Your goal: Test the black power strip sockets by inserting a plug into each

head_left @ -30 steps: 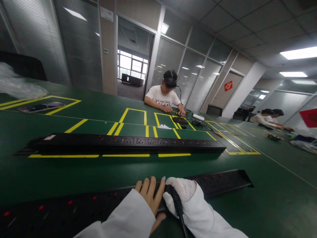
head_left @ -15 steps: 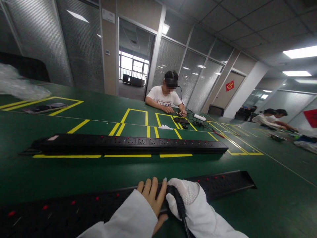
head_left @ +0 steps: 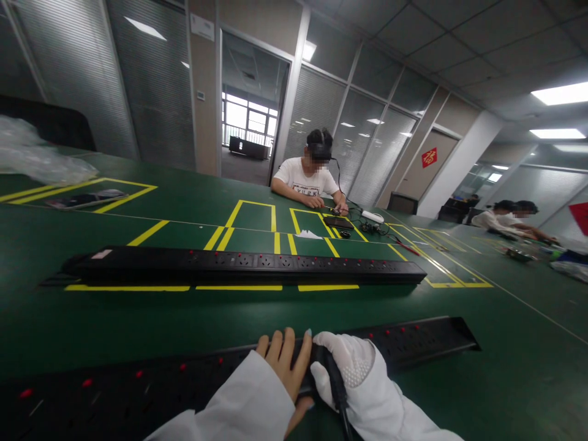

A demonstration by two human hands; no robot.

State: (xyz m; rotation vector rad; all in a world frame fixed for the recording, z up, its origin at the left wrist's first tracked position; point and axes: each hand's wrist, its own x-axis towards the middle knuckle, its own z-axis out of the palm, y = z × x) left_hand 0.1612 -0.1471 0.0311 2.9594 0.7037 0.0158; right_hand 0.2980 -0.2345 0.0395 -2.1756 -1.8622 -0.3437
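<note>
A long black power strip [head_left: 390,346] with red indicator lights lies slantwise across the near side of the table. Bare and reaching in from the left, my left hand [head_left: 287,364] clasps its middle, with fingers over the far edge and the thumb on the near side. Wrapped in a white dotted glove, my right hand [head_left: 346,358] is closed round a black plug [head_left: 325,358] held against the strip beside my left fingers. The plug's cord [head_left: 342,404] runs down toward me. Its front end and the socket beneath are hidden by my hands.
Another black power strip [head_left: 257,263] lies farther back, parallel to yellow tape lines [head_left: 239,287] on the green table [head_left: 220,312]. Clear plastic wrap [head_left: 41,153] and a phone-like object [head_left: 87,199] are at left. A co-worker [head_left: 305,177] sits opposite among cables [head_left: 376,228].
The whole view has shifted slightly to the right. Both hands keep the same hold on the power strip and the plug.
</note>
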